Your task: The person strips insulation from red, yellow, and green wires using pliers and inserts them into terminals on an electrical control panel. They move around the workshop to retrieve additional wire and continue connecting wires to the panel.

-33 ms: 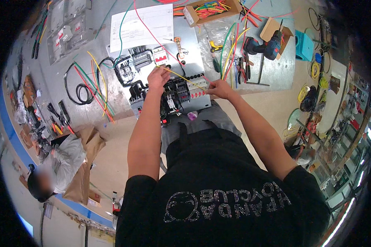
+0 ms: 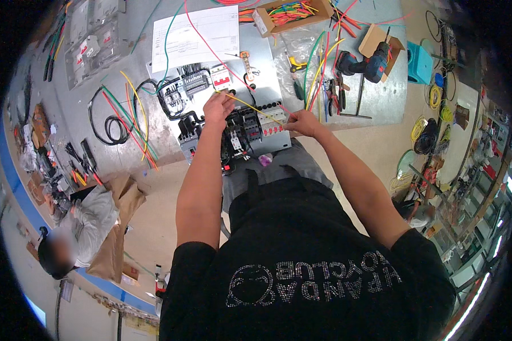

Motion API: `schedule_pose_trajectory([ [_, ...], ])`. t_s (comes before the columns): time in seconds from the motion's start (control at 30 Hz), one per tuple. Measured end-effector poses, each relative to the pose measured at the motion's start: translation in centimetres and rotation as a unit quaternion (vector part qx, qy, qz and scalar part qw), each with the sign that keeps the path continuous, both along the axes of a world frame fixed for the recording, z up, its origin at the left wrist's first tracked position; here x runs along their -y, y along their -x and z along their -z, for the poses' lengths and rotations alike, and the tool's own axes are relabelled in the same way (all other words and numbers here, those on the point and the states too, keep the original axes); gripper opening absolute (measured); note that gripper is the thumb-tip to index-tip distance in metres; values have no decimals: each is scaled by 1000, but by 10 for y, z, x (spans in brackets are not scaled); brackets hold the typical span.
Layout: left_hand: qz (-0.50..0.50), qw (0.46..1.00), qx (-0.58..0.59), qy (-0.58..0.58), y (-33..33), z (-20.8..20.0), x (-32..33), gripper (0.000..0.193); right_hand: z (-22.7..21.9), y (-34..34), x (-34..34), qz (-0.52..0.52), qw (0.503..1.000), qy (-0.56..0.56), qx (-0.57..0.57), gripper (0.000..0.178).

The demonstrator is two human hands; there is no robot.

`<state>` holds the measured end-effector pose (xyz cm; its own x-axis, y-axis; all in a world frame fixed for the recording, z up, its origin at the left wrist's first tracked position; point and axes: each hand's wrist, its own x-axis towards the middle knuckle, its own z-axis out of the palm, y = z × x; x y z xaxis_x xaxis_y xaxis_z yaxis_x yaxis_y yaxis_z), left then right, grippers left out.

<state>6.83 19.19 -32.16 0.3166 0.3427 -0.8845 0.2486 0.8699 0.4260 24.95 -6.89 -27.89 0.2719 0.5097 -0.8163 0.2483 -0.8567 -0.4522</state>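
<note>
A thin yellow wire (image 2: 255, 109) runs between my two hands across a metal mounting plate (image 2: 267, 74) fitted with electrical parts. My left hand (image 2: 217, 109) is closed on its left end, just below a white circuit breaker with red switches (image 2: 221, 79). At the other end, the fingertips of my right hand (image 2: 303, 123) pinch the wire beside a row of small breakers with red levers (image 2: 273, 130). Left of that row sit black contactors (image 2: 249, 125). Terminal blocks (image 2: 197, 83) with black wiring lie farther up the plate. My fingers hide both wire ends.
A printed sheet (image 2: 196, 37) covers the plate's far side. To the right lie a cordless drill (image 2: 374, 67), pliers (image 2: 340, 96) and loose wires. A carton of wire pieces (image 2: 293, 14) stands at the back. Coloured wires (image 2: 132, 122) lie left; another person (image 2: 94, 227) sits lower left.
</note>
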Motion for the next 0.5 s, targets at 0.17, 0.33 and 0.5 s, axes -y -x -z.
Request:
schedule_pose_trajectory([
  [0.17,-22,1000,9,-1,3,6,0,24,4,2,3,-1,1000,-20,9,34],
  [0.33,-7,1000,5,3,3,4,-1,27,3,0,1,-32,999,4,3,43],
  [0.5,-11,1000,7,4,2,5,1,27,-8,-1,-3,-23,1000,2,-6,40],
])
